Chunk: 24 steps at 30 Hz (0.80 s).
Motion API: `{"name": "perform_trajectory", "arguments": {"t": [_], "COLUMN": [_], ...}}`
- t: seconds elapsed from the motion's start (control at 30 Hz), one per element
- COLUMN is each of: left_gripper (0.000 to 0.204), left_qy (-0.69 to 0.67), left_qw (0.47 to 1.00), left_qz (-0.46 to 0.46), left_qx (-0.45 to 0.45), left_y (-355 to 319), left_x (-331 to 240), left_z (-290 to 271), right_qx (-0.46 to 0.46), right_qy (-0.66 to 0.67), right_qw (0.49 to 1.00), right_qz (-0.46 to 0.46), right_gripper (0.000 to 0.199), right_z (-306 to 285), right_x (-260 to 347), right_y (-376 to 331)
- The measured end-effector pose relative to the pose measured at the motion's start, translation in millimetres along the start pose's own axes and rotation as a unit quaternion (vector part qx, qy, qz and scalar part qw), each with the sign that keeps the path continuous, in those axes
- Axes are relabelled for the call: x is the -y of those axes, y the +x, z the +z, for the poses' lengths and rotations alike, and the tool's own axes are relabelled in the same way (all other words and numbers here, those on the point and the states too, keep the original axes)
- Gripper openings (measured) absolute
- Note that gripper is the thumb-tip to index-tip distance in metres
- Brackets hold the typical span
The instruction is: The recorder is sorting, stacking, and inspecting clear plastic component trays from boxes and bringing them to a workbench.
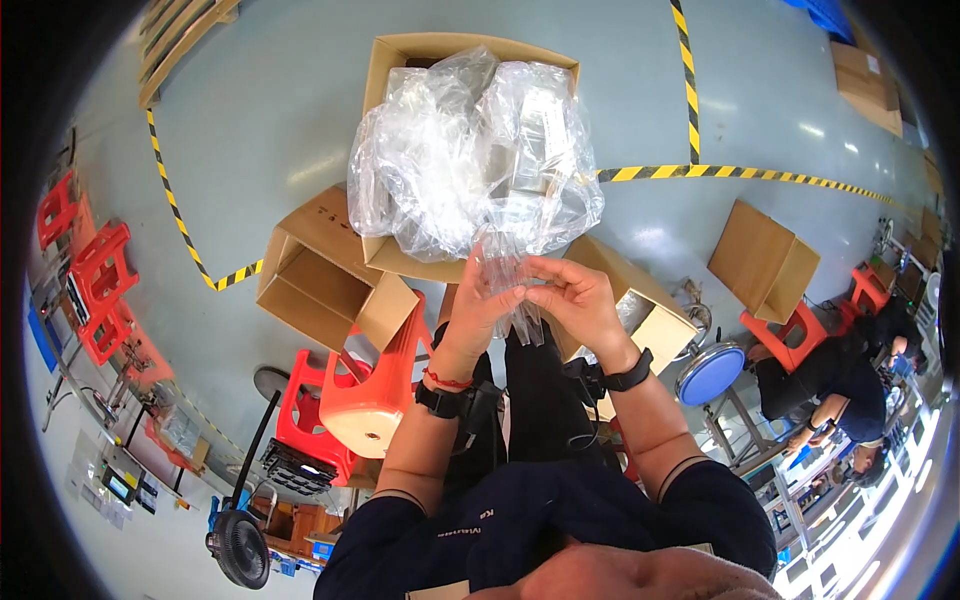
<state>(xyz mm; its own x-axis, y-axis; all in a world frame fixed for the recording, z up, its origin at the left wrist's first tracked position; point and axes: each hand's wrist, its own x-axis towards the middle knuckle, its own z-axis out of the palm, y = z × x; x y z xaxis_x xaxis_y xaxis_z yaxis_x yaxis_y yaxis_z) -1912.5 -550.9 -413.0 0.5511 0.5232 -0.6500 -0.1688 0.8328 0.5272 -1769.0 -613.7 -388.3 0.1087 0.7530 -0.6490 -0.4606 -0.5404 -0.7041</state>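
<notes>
Between my hands is a clear, crinkled plastic piece (pixel 506 266), perhaps a bag or a thin moulded tray; I cannot tell which. My left hand (pixel 482 303) is closed on its left side, thumb in front. My right hand (pixel 581 300) pinches the right side, and the two thumbs nearly meet. Part of the plastic hangs below the fingers. Just beyond stands an open cardboard box (pixel 400 258), overfilled with a large clear plastic bag (pixel 425 165). Clear plastic pieces show dimly inside that bag.
Open cardboard boxes stand left (pixel 318 275) and right (pixel 660 320) of my legs; another box (pixel 762 262) is farther right. Red stools (pixel 365 400), a blue round stool (pixel 710 373) and a black fan (pixel 240 548) are nearby. A co-worker (pixel 840 400) bends at the right.
</notes>
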Motion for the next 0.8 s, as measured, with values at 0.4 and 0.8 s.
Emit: {"name": "perform_trajectory", "arguments": {"t": [0.4, 0.8], "left_gripper": [0.071, 0.08], "left_qy": [-0.148, -0.244], "left_qw": [0.986, 0.966], "left_qz": [-0.078, -0.026], "left_qx": [-0.011, -0.083], "left_y": [-16, -62], "left_x": [36, 46], "left_z": [-51, -118], "right_qx": [0.075, 0.153], "right_qy": [-0.095, -0.415], "right_qw": [0.992, 0.884], "right_qz": [-0.028, -0.153], "right_gripper": [0.02, 0.032], "right_z": [23, 93], "right_x": [-37, -101], "right_y": [3, 136]}}
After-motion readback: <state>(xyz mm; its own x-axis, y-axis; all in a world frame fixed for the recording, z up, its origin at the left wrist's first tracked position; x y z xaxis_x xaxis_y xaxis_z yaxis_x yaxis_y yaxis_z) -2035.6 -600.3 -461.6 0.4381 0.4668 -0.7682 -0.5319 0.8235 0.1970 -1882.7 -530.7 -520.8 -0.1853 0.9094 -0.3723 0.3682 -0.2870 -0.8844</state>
